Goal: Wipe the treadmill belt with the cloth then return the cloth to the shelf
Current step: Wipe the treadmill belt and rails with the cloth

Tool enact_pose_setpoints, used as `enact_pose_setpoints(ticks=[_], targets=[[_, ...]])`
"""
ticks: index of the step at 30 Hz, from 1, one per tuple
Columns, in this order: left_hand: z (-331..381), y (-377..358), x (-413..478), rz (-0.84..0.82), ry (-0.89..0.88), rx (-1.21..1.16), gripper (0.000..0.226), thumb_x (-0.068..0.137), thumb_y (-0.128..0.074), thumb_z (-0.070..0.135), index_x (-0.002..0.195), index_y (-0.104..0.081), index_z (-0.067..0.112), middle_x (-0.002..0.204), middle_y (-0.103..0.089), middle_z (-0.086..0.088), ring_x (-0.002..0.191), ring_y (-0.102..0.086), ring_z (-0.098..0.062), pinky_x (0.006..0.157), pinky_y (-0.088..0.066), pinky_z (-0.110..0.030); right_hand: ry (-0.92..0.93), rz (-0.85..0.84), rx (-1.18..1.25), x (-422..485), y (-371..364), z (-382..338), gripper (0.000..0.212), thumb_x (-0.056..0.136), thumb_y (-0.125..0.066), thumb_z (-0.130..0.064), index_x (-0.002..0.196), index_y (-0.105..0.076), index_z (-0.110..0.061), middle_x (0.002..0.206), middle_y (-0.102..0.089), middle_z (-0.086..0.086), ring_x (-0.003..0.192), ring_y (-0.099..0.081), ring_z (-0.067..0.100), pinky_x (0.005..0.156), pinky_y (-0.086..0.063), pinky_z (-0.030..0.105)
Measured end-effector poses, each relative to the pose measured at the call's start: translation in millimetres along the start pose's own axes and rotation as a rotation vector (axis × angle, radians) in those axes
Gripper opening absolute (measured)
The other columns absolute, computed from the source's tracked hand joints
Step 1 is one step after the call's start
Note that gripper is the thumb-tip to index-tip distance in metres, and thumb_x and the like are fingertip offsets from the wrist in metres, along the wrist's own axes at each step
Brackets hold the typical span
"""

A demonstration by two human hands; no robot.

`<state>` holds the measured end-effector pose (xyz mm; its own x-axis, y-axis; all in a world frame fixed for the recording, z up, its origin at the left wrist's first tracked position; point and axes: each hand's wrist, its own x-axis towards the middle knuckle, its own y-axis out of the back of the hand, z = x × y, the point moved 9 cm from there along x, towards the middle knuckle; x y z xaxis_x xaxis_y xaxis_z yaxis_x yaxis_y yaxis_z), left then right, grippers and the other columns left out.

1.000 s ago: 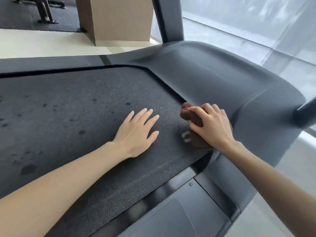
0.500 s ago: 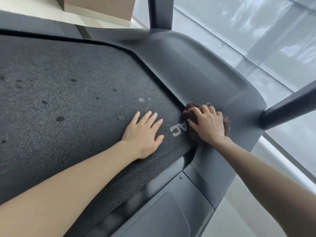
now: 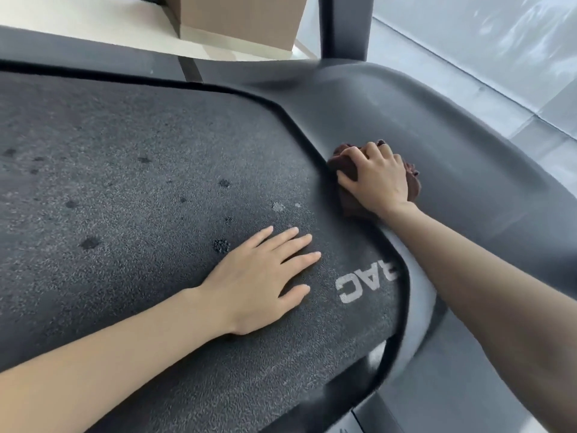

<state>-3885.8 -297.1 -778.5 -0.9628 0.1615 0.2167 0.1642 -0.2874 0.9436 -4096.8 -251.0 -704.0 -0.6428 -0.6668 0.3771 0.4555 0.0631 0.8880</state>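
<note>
The dark speckled treadmill belt [image 3: 125, 198] fills the left and middle of the head view, with dark spots and white letters near its front end. My left hand [image 3: 262, 276] lies flat on the belt with straight fingers, just left of the letters. My right hand [image 3: 374, 179] grips a bunched brown cloth [image 3: 346, 164] and presses it on the seam where the belt meets the grey motor cover [image 3: 437, 145]. Most of the cloth is hidden under that hand.
A dark upright post [image 3: 343, 26] rises from the motor cover at the top. A brown cardboard box [image 3: 237, 17] stands on the pale floor behind the treadmill. A glass wall [image 3: 499, 57] runs along the right side.
My right hand has slid the cloth forward along the belt's edge, off the white letters, which now show. My left hand stays flat on the belt. The view has shifted.
</note>
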Motion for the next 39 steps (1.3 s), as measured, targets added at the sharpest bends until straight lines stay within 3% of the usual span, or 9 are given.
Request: enact_pose_setpoints(ticks=[9, 13, 17, 20, 26, 28, 32, 34, 39], targets=[[3, 2, 0, -0.036, 0.031, -0.004, 0.055, 0.096, -0.024, 0.051, 0.148, -0.013, 0.037, 0.157, -0.002, 0.014, 0.142, 0.012, -0.003, 0.114, 0.014, -0.026, 0.062, -0.042, 0.097, 67, -20, -18, 0.042, 0.086, -0.054, -0.044, 0.119, -0.056, -0.017, 0.11, -0.057, 0.019, 0.106, -0.05, 0.04, 0.086, -0.04, 0.045], [7, 5, 1, -0.054, 0.033, -0.028, 0.054, 0.096, -0.031, 0.046, 0.147, -0.019, 0.034, 0.157, -0.009, 0.013, 0.143, 0.005, -0.002, 0.115, 0.011, -0.024, 0.197, -0.052, 0.247, 8, -13, -55, 0.04, 0.084, -0.058, -0.044, 0.116, -0.059, -0.02, 0.1, -0.062, 0.011, 0.099, -0.057, 0.034, 0.08, -0.046, 0.04], [16, 17, -6, -0.039, -0.035, -0.09, 0.049, 0.096, -0.041, 0.031, 0.144, -0.034, 0.026, 0.153, -0.024, 0.01, 0.142, -0.012, -0.002, 0.113, 0.005, -0.014, 0.19, -0.106, 0.447, -43, 4, -70, 0.034, 0.084, -0.06, -0.041, 0.116, -0.06, -0.028, 0.099, -0.062, 0.003, 0.097, -0.059, 0.026, 0.077, -0.046, 0.034], [25, 15, -29, -0.09, -0.078, -0.098, 0.051, 0.097, -0.037, 0.033, 0.147, -0.026, 0.026, 0.156, -0.014, 0.01, 0.143, -0.004, -0.002, 0.114, 0.009, -0.016, 0.183, -0.17, 0.492, -73, 18, -69, 0.033, 0.085, -0.06, -0.04, 0.117, -0.06, -0.031, 0.103, -0.061, -0.001, 0.1, -0.057, 0.021, 0.081, -0.045, 0.033], [20, 19, -93, -0.147, -0.109, -0.083, 0.055, 0.095, -0.017, 0.042, 0.149, -0.018, 0.028, 0.156, -0.005, 0.014, 0.141, 0.009, 0.003, 0.114, 0.014, -0.022, 0.296, -0.08, 0.518, -126, 45, -84, 0.036, 0.08, -0.053, -0.052, 0.108, -0.063, -0.031, 0.098, -0.062, -0.004, 0.092, -0.06, 0.023, 0.076, -0.051, 0.035], [15, 25, -106, -0.139, -0.1, -0.097, 0.053, 0.096, -0.021, 0.04, 0.148, -0.021, 0.028, 0.156, -0.007, 0.014, 0.141, 0.008, 0.004, 0.115, 0.011, -0.022, 0.259, -0.085, 0.52, -108, 38, -83, 0.036, 0.079, -0.054, -0.052, 0.107, -0.063, -0.032, 0.099, -0.063, -0.006, 0.096, -0.06, 0.021, 0.079, -0.048, 0.03], [17, 29, -108, -0.109, -0.091, -0.122, 0.05, 0.099, -0.032, 0.033, 0.147, -0.025, 0.026, 0.156, -0.011, 0.012, 0.142, 0.003, 0.001, 0.115, 0.009, -0.021, -0.088, -0.116, 0.397, -42, 1, -73, 0.036, 0.085, -0.055, -0.051, 0.114, -0.058, -0.031, 0.107, -0.061, 0.004, 0.107, -0.055, 0.029, 0.08, -0.044, 0.037], [17, 30, -108, -0.102, -0.09, -0.127, 0.05, 0.099, -0.034, 0.032, 0.147, -0.026, 0.025, 0.156, -0.012, 0.011, 0.143, 0.001, -0.001, 0.115, 0.01, -0.021, -0.159, -0.135, 0.373, -21, -3, -87, 0.038, 0.086, -0.053, -0.053, 0.115, -0.057, -0.029, 0.112, -0.06, 0.008, 0.11, -0.054, 0.033, 0.082, -0.044, 0.04], [18, 32, -108, -0.088, -0.102, -0.112, 0.05, 0.098, -0.035, 0.031, 0.147, -0.027, 0.024, 0.156, -0.015, 0.008, 0.144, -0.002, -0.004, 0.115, 0.009, -0.022, 0.183, -0.128, 0.427, -37, 21, -155, 0.037, 0.086, -0.056, -0.051, 0.117, -0.059, -0.032, 0.108, -0.059, 0.004, 0.108, -0.054, 0.029, 0.081, -0.045, 0.038]])
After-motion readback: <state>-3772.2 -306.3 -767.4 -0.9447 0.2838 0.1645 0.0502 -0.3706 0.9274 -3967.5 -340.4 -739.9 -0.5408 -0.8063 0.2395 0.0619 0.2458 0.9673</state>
